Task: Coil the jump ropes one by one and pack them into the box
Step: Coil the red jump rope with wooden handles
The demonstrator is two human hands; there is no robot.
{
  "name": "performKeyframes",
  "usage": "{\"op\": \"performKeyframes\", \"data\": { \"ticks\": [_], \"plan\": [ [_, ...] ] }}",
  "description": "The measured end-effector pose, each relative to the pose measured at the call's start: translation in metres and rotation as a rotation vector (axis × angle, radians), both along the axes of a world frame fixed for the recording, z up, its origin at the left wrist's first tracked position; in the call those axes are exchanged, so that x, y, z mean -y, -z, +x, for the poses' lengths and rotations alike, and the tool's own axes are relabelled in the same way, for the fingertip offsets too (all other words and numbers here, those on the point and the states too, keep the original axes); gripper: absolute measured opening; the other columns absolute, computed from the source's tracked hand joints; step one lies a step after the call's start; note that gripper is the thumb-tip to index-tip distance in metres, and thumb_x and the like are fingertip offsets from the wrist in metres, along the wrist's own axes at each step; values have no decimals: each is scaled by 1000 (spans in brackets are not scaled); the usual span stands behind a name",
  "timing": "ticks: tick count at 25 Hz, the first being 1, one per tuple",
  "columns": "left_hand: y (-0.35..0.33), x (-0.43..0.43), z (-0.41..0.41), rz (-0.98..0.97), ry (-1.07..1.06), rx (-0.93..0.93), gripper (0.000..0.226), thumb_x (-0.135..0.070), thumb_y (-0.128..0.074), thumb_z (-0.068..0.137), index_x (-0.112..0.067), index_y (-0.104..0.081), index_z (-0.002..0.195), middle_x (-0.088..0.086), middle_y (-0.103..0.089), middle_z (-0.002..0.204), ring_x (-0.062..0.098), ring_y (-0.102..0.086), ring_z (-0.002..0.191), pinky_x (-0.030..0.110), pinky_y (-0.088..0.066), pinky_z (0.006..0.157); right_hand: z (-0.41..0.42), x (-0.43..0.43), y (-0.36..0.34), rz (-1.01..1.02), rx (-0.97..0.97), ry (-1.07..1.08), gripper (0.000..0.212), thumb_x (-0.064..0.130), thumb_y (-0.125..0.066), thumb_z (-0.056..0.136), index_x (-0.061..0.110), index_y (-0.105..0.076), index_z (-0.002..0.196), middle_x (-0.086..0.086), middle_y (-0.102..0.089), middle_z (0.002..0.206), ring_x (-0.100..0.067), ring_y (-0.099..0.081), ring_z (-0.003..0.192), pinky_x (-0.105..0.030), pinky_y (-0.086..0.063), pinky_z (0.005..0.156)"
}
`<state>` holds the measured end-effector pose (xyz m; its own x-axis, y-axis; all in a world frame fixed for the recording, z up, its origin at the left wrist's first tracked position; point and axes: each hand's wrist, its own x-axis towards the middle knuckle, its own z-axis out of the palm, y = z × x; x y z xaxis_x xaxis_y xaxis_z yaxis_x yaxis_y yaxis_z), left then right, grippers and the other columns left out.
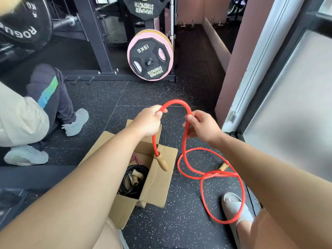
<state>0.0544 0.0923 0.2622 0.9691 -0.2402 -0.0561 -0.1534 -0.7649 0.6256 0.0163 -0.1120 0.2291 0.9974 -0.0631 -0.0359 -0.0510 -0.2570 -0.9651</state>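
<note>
My left hand point(150, 121) is closed round the red rope point(177, 102) and my right hand point(203, 128) pinches it a little further along, so an arch of rope stands between them. Below the left hand one handle point(161, 162) dangles against the box point(158, 184), which sits under my left forearm with a black rope point(133, 178) already inside.

Below the right hand the slack lies on the floor in loose loops. They cross each other beside the far handle point(223, 166), and the nearest loop lies over my foot point(233, 203).

That foot is my main worry: if I draw slack in now, I judge the loop will catch there and jerk the rope out of my pinch. The crossing could also pull into a knot (it looks harmless now). The dangling handle may swing and hook the box flap.
</note>
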Motion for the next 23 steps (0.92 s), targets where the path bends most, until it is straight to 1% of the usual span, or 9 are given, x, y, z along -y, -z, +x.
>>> {"op": "performKeyframes", "data": {
  "ticks": [4,6,8,10,12,16,19,21,23],
  "plan": [
    [3,11,-8,-55,-35,-35,29,-27,-51,98,-28,-58,127,-5,-68,112,18,-62,105,30,-44,89,-2,-7,-3,233,-76,2,18,17,-49,106,1,-55,102,-13,-72,90,-26,-71,65,-40,-62,60],
    [5,15,-14,-196,18,-122,48,-31,-68,87,-23,-50,132,-7,-66,115,14,-64,105,32,-47,95,-3,-12,-7,344,-84,14,16,16,-48,106,3,-55,100,-14,-72,92,-22,-70,62,-35,-60,57],
    [7,21,-21,-421,111,-243,71,-18,-83,78,-19,-40,134,-4,-64,119,13,-66,107,29,-53,95,-4,-15,-14,473,-93,26,17,15,-47,106,2,-55,98,-14,-72,91,-24,-72,64,-33,-60,56],
    [8,26,-21,-506,137,-252,78,4,-81,75,-13,-36,137,4,-64,122,16,-68,106,32,-54,96,-4,-17,-20,593,-113,38,18,15,-46,106,3,-56,98,-15,-72,93,-32,-74,76,-36,-63,65],
    [7,28,-16,-498,121,-153,68,13,-69,81,-7,-37,139,9,-64,122,20,-68,106,33,-53,98,-2,-18,-24,637,-79,46,16,16,-50,105,3,-57,102,-16,-72,96,-34,-73,82,-37,-63,73],
    [-7,26,-18,-661,83,-123,63,19,-59,83,-2,-41,139,10,-69,112,22,-70,103,31,-55,94,-4,-16,-36,176,197,25,24,34,-60,100,11,-64,98,-1,-72,87,-7,-67,74,-20,-53,70],
    [-15,25,-15,-798,52,-71,72,21,-60,81,-4,-36,144,10,-70,108,21,-72,100,29,-56,88,-12,-9,-37,21,5,-240,43,52,-57,93,11,-62,107,-3,-72,97,-9,-66,78,-22,-51,69],
    [-21,24,-11,-878,34,-50,73,23,-55,84,-6,-33,146,13,-69,110,21,-72,99,29,-56,87,-15,-8,-29,-14,-122,-399,35,35,-58,98,4,-58,113,-9,-69,90,-17,-66,72,-25,-54,65],
    [-25,25,-12,-914,67,-109,66,22,-51,87,-12,-34,140,18,-65,121,21,-70,105,29,-56,87,-12,-8,-22,-35,-16,-343,17,20,-53,104,4,-55,110,-2,-59,73,-12,-56,57,-25,-48,55]
  ]
}}
